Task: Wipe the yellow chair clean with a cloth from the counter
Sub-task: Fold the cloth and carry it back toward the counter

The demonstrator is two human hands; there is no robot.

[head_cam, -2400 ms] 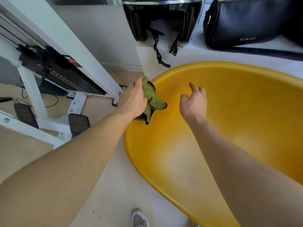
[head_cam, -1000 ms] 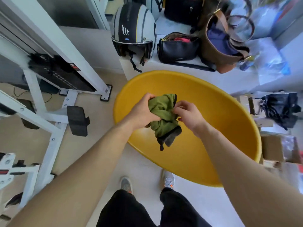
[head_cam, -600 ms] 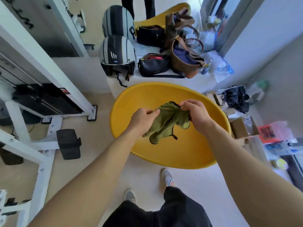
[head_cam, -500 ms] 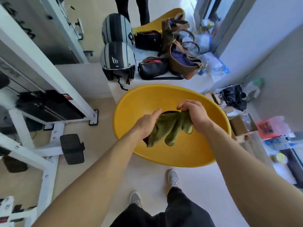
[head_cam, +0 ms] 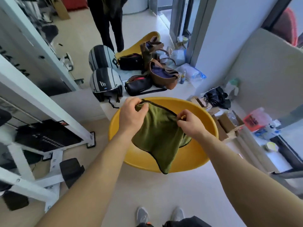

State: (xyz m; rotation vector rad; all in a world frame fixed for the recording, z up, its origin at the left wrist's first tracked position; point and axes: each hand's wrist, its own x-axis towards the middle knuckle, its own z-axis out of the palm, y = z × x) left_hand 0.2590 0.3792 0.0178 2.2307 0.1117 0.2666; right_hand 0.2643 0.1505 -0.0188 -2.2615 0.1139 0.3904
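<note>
Green cloth (head_cam: 159, 136) hangs spread out over the yellow chair (head_cam: 205, 154), not touching the seat. The left hand (head_cam: 132, 116) pinches its top edge at 10 o'clock; the right hand (head_cam: 191, 124) pinches at 2 o'clock. Wiping seems paused. Half a second ago the cloth was bunched up; now it is opened flat.

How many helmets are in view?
2. One helmet stands on the ledge beside the black bag; the second, directly behind it, looks like its mirror reflection, so maybe only one real.
</note>
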